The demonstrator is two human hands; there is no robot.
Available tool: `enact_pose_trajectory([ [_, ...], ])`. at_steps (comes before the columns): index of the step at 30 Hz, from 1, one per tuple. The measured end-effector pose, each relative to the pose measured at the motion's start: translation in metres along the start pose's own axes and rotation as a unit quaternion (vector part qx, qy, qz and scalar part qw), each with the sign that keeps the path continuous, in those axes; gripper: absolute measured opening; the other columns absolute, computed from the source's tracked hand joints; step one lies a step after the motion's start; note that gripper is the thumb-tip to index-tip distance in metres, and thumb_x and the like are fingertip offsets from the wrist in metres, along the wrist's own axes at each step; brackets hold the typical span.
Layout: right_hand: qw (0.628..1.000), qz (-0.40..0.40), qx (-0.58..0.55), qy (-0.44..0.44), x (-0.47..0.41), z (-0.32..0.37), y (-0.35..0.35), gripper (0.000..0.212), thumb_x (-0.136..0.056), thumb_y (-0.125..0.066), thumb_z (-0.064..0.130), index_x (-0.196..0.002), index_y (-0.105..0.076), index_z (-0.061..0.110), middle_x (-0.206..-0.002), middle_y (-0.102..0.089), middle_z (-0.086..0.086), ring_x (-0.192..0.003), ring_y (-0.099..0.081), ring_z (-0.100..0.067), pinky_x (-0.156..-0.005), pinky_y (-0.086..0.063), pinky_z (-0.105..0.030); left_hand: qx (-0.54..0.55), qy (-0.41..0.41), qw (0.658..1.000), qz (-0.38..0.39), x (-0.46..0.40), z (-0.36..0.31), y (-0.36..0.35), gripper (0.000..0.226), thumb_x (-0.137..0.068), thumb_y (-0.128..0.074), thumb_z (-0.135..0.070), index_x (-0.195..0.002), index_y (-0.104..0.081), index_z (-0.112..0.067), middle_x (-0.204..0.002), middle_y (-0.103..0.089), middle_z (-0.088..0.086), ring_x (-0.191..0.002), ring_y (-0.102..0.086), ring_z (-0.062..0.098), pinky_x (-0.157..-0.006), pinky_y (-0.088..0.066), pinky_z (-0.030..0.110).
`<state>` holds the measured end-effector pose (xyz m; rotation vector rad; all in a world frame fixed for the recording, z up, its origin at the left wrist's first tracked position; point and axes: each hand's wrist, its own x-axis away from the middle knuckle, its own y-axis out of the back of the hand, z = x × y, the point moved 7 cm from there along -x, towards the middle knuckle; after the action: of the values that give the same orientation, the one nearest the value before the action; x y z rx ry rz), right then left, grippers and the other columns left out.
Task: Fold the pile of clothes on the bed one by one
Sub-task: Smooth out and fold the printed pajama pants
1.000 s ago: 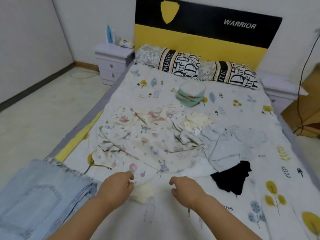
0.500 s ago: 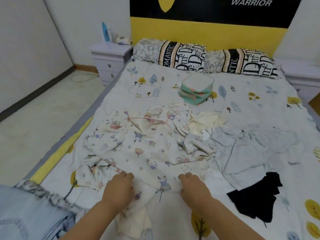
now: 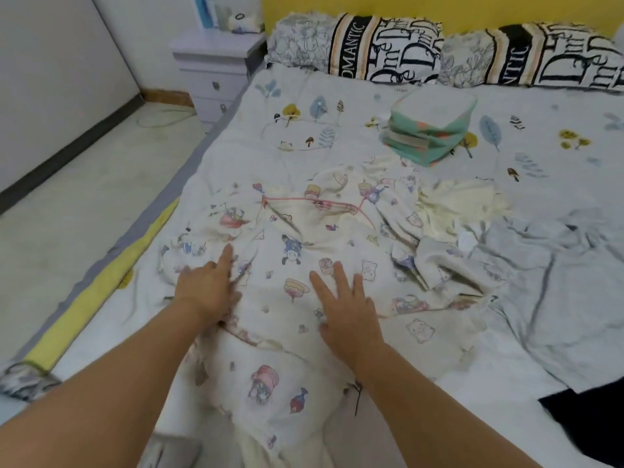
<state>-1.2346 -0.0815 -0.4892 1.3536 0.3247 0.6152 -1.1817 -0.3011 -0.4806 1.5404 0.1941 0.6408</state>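
Our left hand (image 3: 206, 292) and right hand (image 3: 347, 305) lie flat with straight fingers on the cartoon cloth (image 3: 297, 251), which is spread on the bed (image 3: 337, 96) just in front of us. We should push the bumps outward before folding. Past it lie the grey shirt (image 3: 557, 285) and cream top (image 3: 459, 207).

Two hands (image 3: 206, 292) (image 3: 351, 309), two lettered pillows (image 3: 358, 49) (image 3: 540, 55), one cartoon-print garment (image 3: 304, 251), one grey garment (image 3: 553, 282), one folded green stack (image 3: 432, 126), one nightstand (image 3: 216, 69)
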Motion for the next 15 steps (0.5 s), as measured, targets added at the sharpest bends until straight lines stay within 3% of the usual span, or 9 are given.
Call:
enact_pose_trajectory([
  [1, 1.000, -0.028, -0.001, 0.001, 0.001, -0.001, -0.003, 0.091, -0.055, -0.085, 0.016, -0.136, -0.046, 0.023, -0.142, -0.040, -0.023, -0.105, -0.057, -0.047, -0.067, -0.055, -0.048, 0.033, -0.003, 0.999, 0.025, 0.003, 0.003, -0.007, 0.076, -0.089, -0.052, -0.037, -0.149, -0.008, -0.018, -0.131, -0.051, 0.013, -0.118, -0.050, 0.030, -0.100, -0.038, 0.038],
  [2, 0.998, -0.057, -0.005, 0.011, 0.005, -0.001, -0.005, 0.078, -0.042, -0.087, 0.003, -0.114, -0.062, 0.018, -0.121, -0.059, -0.021, -0.072, -0.065, -0.036, -0.045, -0.051, -0.035, 0.069, -0.011, 0.997, 0.043, 0.009, 0.002, -0.012, 0.068, -0.089, -0.054, -0.033, -0.145, -0.020, -0.017, -0.123, -0.057, 0.012, -0.111, -0.054, 0.029, -0.090, -0.043, 0.033],
  [3, 0.996, -0.082, -0.017, 0.031, 0.012, -0.002, -0.003, 0.067, -0.036, -0.085, -0.004, -0.095, -0.063, 0.016, -0.103, -0.066, -0.016, -0.053, -0.059, -0.025, -0.035, -0.040, -0.024, 0.105, -0.026, 0.993, 0.046, 0.017, -0.002, -0.015, 0.055, -0.089, -0.054, -0.028, -0.138, -0.033, -0.017, -0.119, -0.059, 0.011, -0.108, -0.056, 0.028, -0.083, -0.043, 0.030],
  [5, 0.993, -0.094, -0.037, 0.059, 0.027, -0.004, -0.005, 0.055, -0.032, -0.086, -0.006, -0.074, -0.058, 0.014, -0.079, -0.064, -0.008, -0.039, -0.050, -0.015, -0.035, -0.027, -0.015, 0.185, -0.053, 0.980, 0.050, 0.039, -0.011, -0.018, 0.031, -0.089, -0.054, -0.020, -0.120, -0.051, -0.017, -0.114, -0.062, 0.009, -0.107, -0.057, 0.025, -0.075, -0.038, 0.025],
  [7, 0.995, -0.070, -0.061, 0.045, 0.044, -0.012, -0.005, 0.045, -0.034, -0.087, -0.004, -0.061, -0.057, 0.016, -0.067, -0.057, 0.001, -0.038, -0.047, -0.011, -0.037, -0.024, -0.012, 0.252, -0.071, 0.963, 0.056, 0.066, -0.019, -0.014, 0.029, -0.090, -0.054, -0.017, -0.119, -0.056, -0.017, -0.118, -0.062, 0.005, -0.111, -0.056, 0.022, -0.080, -0.038, 0.023],
  [8, 0.995, -0.032, -0.094, 0.018, 0.054, -0.016, -0.004, 0.037, -0.046, -0.083, -0.003, -0.062, -0.056, 0.018, -0.067, -0.052, 0.005, -0.042, -0.046, -0.010, -0.040, -0.024, -0.010, 0.281, -0.081, 0.955, 0.058, 0.081, -0.023, -0.007, 0.034, -0.090, -0.053, -0.021, -0.124, -0.055, -0.017, -0.120, -0.062, 0.002, -0.112, -0.056, 0.020, -0.085, -0.039, 0.022],
  [11, 0.973, 0.092, -0.191, -0.091, 0.082, -0.023, 0.011, 0.016, -0.087, -0.051, 0.011, -0.094, -0.057, 0.024, -0.094, -0.053, 0.002, -0.079, -0.048, -0.011, -0.065, -0.035, -0.019, 0.340, -0.139, 0.930, 0.016, 0.125, -0.039, 0.029, 0.043, -0.080, -0.038, -0.035, -0.119, -0.056, -0.026, -0.106, -0.068, -0.004, -0.097, -0.063, 0.013, -0.075, -0.043, 0.015],
  [13, 0.913, 0.153, -0.341, -0.163, 0.100, -0.016, 0.035, 0.023, -0.093, -0.050, 0.027, -0.112, -0.058, 0.021, -0.114, -0.058, 0.000, -0.094, -0.052, -0.012, -0.078, -0.038, -0.020, 0.347, -0.170, 0.922, -0.003, 0.151, -0.052, 0.056, 0.046, -0.076, -0.035, -0.034, -0.119, -0.051, -0.033, -0.101, -0.067, -0.010, -0.091, -0.062, 0.008, -0.068, -0.038, 0.005],
  [15, 0.768, 0.163, -0.577, -0.223, 0.114, 0.001, 0.065, 0.032, -0.091, -0.051, 0.046, -0.107, -0.065, 0.023, -0.114, -0.065, 0.001, -0.099, -0.061, -0.015, -0.082, -0.045, -0.025, 0.328, -0.203, 0.922, -0.039, 0.176, -0.066, 0.082, 0.042, -0.075, -0.040, -0.032, -0.116, -0.049, -0.037, -0.096, -0.066, -0.014, -0.088, -0.061, 0.005, -0.068, -0.036, 0.001],
])
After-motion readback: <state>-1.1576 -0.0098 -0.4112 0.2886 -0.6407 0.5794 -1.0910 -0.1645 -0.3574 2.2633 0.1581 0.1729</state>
